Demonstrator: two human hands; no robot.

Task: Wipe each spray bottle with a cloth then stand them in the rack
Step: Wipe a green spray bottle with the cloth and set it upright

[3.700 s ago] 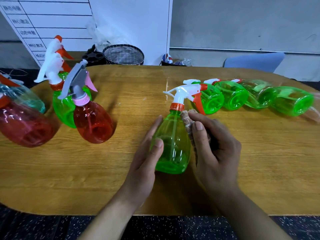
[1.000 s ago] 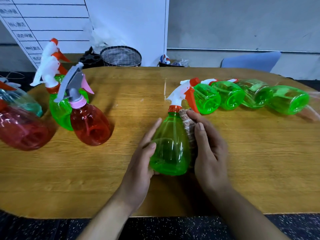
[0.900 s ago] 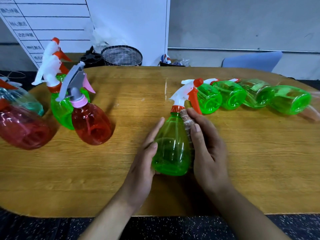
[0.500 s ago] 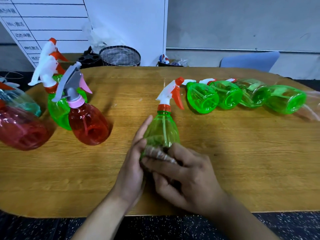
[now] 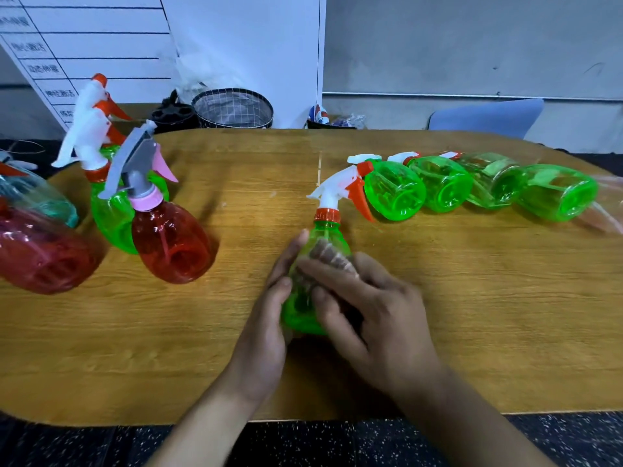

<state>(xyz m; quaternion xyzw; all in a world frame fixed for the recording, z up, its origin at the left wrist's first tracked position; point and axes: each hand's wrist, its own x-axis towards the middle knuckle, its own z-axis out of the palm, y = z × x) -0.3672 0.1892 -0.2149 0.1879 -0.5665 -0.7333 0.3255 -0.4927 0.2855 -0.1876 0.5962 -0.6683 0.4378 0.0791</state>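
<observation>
A green spray bottle (image 5: 325,239) with a white and orange trigger head stands upright near the table's middle. My left hand (image 5: 269,318) holds its left side with thumb and fingers around the body. My right hand (image 5: 374,311) lies across the bottle's front and presses a small brownish cloth (image 5: 332,257) against it under the fingers. Several more green bottles (image 5: 445,183) lie on their sides in a row at the right. At the left stand a red bottle with a grey and pink head (image 5: 168,244) and a green one (image 5: 113,210) behind it.
Two more bottles, red (image 5: 40,254) and teal (image 5: 40,197), lie at the far left edge. Behind the wooden table (image 5: 472,298) are a mesh basket (image 5: 232,107), a black holder (image 5: 172,112), a whiteboard and a blue chair back (image 5: 485,117).
My right hand has come from the bottle's right side round to its front with the cloth, then slid a little up the body. The bottle's trigger head has turned.
</observation>
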